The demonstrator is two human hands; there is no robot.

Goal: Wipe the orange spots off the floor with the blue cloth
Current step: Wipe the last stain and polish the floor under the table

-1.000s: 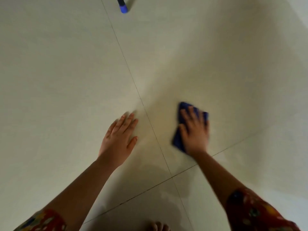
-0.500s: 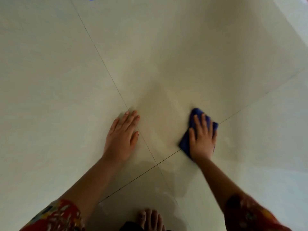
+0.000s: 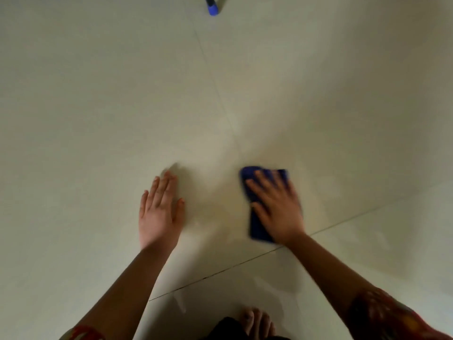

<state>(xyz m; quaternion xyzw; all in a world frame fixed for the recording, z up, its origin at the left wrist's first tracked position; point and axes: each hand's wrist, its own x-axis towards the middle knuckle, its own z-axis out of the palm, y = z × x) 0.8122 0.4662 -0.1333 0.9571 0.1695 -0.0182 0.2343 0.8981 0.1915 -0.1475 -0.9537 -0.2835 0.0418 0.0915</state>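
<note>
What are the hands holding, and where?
The right hand presses flat on top of the blue cloth, fingers spread, not gripping. The left hand rests flat on the floor, holding nothing.

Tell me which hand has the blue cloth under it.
The right hand, fingers spread flat on the blue cloth. The left hand rests on bare floor, apart from it.

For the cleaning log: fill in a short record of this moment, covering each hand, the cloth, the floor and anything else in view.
left hand: flat on the tile floor, fingers straight, holding nothing
right hand: pressing flat on the blue cloth, motion-blurred
orange spots: none clearly visible
other: blue-tipped object at top edge; bare foot at bottom edge
</note>
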